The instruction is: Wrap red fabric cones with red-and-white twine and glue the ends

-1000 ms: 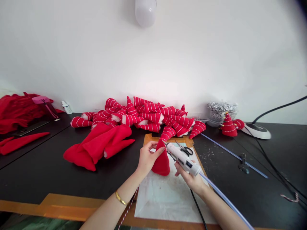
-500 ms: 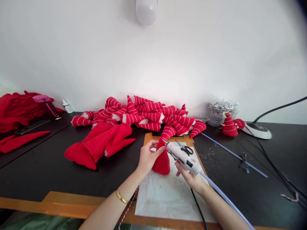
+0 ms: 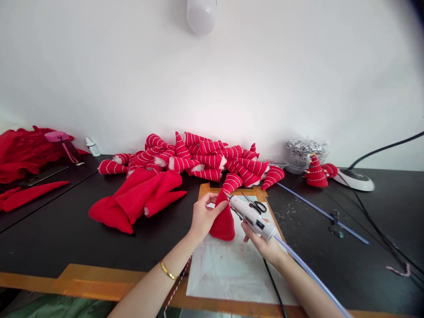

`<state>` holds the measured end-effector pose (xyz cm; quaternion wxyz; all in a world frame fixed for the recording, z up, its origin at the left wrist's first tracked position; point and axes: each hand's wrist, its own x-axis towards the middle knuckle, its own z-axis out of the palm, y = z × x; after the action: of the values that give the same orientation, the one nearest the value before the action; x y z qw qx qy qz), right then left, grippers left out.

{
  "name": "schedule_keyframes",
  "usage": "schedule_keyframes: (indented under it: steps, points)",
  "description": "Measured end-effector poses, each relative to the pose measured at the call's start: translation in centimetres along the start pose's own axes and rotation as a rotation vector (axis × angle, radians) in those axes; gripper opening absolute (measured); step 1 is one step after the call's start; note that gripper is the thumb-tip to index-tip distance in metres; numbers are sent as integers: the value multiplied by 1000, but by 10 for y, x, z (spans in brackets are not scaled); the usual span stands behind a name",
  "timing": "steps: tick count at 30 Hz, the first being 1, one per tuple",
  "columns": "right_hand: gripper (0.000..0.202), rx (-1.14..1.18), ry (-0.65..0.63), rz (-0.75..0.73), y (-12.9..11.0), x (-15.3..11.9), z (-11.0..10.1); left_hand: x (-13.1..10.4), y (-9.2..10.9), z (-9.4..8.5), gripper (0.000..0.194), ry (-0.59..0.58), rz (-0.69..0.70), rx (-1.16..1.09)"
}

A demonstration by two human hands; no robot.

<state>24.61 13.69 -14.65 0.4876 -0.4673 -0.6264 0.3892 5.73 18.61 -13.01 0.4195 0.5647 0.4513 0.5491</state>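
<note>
Nothing has moved: my left hand [image 3: 202, 217] pinches the red cone [image 3: 224, 221]; my right hand [image 3: 265, 247] grips the glue gun [image 3: 251, 217] touching its tip.

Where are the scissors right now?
In the head view the scissors lie on the white mat just right of centre, right behind the glue gun held in the right hand.

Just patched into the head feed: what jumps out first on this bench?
The heap of red, white-striped cones against the back wall stands out first. In front of it, over the white sheet, the left hand pinches a plain red cone while the right hand aims a white glue gun at its tip. Plain red fabric cones lie to the left.
</note>
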Motion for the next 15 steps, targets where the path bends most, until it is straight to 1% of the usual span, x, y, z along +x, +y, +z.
schedule_keyframes:
  steps: [2, 4, 7, 9, 10, 12, 15]
  points:
    - [34, 11, -12, 11, -1, 0, 0, 0, 0, 0, 36, 7, -7, -10]
    - [37, 29, 14, 43, 0, 0, -1, 1, -1, 0, 35, 18, -2, -4]
    - [43, 125, 168, 107, -2, 4, -3, 0, -1, 1, 35, 15, 14, -5]
    - [45, 225, 232, 146, -5, 11, -3, -3, 0, 2, 39, -16, -30, -39]
    - [44, 278, 221, 154, -8, 16, -2, -4, 0, 3, 41, -38, -62, -60]
    - [43, 382, 142, 146, -15, 25, 2, -6, -1, 4, 44, -81, -103, -90]
    - [48, 513, 7, 139, -22, 36, 14, -6, -4, 5, 44, -121, -71, -70]
